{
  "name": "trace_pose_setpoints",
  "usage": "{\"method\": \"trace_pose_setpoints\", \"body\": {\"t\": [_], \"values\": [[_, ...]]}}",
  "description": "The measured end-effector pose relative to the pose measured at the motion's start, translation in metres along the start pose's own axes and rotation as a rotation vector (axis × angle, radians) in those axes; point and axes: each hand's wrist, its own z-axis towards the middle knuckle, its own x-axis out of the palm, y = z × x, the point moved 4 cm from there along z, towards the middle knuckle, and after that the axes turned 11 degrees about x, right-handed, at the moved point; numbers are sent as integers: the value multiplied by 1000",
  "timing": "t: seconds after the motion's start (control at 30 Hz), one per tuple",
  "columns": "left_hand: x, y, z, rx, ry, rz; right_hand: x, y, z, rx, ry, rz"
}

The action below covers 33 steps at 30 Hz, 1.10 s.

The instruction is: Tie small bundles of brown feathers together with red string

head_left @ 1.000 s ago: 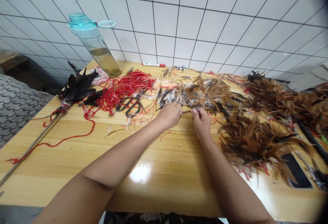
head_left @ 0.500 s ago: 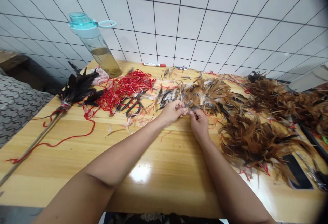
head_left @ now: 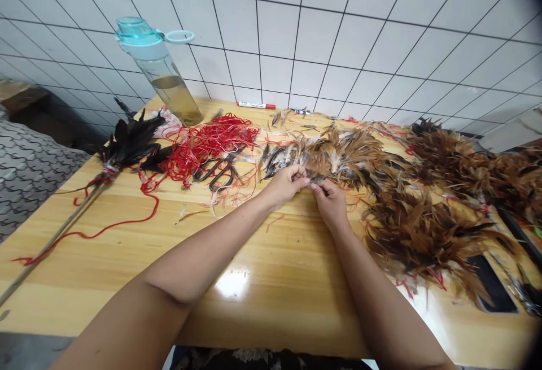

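Feather strip lay across the table, long axis running sideways, just beyond 2 hands. Left hand curled narrow, right hand pinched narrow, both at strip's near edge; anything held could not be told.

A glossy honey-toned wooden surface carries a clear plastic bottle with a turquoise cap at eleven o'clock, a tangled red cord and black-handled scissors around ten, a black feather duster on a wooden stick at nine, and heaps of brown feathers at three.
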Motion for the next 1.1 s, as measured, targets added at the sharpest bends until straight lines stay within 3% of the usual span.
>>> {"method": "trace_pose_setpoints", "body": {"t": [0.53,0.83,1.1], "values": [[1,-1,0,-96,113,-90,7,2,-3,-142,39,-158],[-1,0,1,21,75,111,8,2,-5,-139,24,-184],[-6,-2,1,-25,9,63,3,4,-3,-41,53,-18]]}}
